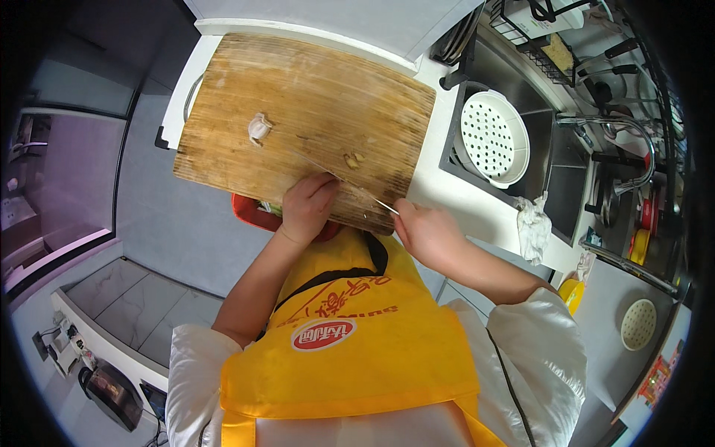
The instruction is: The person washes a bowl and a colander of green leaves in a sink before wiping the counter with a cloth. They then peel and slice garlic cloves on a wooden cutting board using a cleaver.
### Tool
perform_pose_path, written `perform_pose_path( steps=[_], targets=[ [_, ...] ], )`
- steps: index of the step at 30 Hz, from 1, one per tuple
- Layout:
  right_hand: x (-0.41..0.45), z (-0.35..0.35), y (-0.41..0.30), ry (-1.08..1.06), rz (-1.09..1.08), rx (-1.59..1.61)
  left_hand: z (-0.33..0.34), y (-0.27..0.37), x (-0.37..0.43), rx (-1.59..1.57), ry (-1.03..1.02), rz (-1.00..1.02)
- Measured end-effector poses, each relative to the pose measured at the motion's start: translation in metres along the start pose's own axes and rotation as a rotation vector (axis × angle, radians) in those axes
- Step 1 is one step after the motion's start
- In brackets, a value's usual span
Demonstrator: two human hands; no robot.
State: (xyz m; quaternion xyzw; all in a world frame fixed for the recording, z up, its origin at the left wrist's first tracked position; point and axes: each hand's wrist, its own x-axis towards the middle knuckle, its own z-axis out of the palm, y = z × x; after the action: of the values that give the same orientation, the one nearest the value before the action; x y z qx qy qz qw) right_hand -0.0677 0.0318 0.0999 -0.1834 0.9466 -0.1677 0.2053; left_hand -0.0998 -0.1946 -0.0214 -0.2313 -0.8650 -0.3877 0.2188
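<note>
My right hand point(419, 226) is closed around the handle of a kitchen knife point(364, 192), whose thin blade, seen nearly edge-on, reaches left over the wooden cutting board point(313, 84). At the board's near edge, my left hand point(313, 201) has its fingers bent against the blade's side; whether it pinches something small beneath them cannot be seen. A partly broken garlic bulb point(260, 129) lies on the board's left part. Small brown scraps point(353, 160) lie beyond the blade, right of the middle. Tiny pale bits are on the board near the knife handle.
A red container point(248, 211) with greenery inside is partly under the board's near edge. To the right, a white colander point(494, 139) sits in the steel sink with a curved faucet point(651, 145). A white cloth point(533, 229) hangs over the counter edge. Knives and a sponge stand in racks beyond.
</note>
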Motion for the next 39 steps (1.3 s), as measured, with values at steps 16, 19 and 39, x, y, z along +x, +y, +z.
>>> perform_pose_path(
  steps=[16, 19, 39],
  targets=[
    [0.013, 0.021, 0.002, -0.036, 0.060, 0.044, -0.001, 0.001, 0.001, -0.015, -0.027, 0.013],
    [0.012, 0.032, -0.003, -0.012, 0.087, 0.019, -0.001, 0.001, -0.001, -0.040, -0.053, 0.015],
    [0.025, 0.029, 0.015, -0.018, 0.354, 1.583, -0.020, 0.016, 0.077, -1.936, -0.093, -1.039]
  ],
)
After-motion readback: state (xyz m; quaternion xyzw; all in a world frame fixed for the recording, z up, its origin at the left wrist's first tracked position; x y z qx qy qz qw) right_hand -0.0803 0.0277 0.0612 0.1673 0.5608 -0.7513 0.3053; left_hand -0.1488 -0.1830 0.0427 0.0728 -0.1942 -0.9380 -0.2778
